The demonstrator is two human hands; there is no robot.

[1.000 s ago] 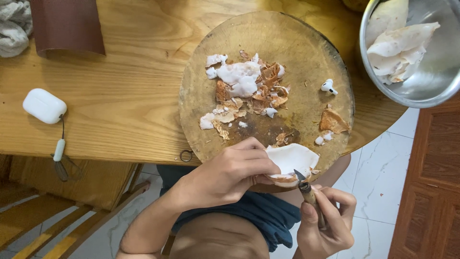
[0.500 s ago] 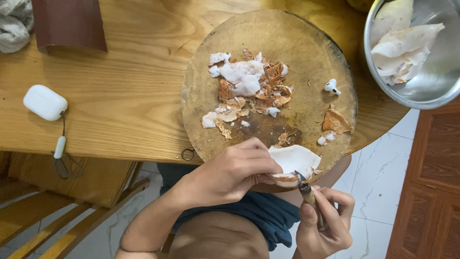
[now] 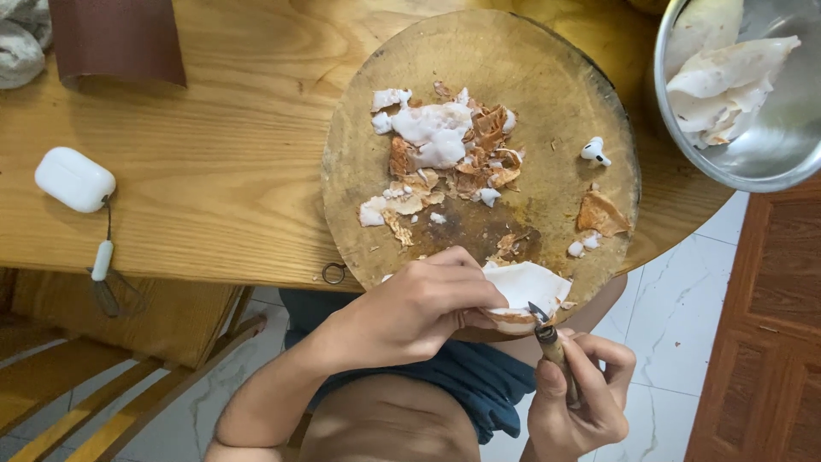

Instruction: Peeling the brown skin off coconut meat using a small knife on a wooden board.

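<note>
My left hand [image 3: 419, 308] grips a white piece of coconut flesh [image 3: 526, 287] with a brown skin edge, held at the near rim of a round wooden cutting board [image 3: 556, 94]. My right hand [image 3: 581, 393] holds a small knife [image 3: 552, 342] with a wooden handle, its blade tip touching the lower edge of the coconut piece. On the board lie a heap of brown peelings and white scraps [image 3: 449, 150], a loose brown peel [image 3: 601, 214] and a white earbud [image 3: 593, 151].
A steel bowl [image 3: 770, 162] with peeled white coconut pieces stands at the top right on the wooden table [image 3: 214, 171]. A white earbud case [image 3: 74, 180] with a strap lies left. A brown roll [image 3: 115, 38] and grey cloth [image 3: 21, 38] sit top left.
Almost nothing differs: both hands stay at the board's near rim, with the knife tip still at the coconut piece's edge. The view has shifted slightly.
</note>
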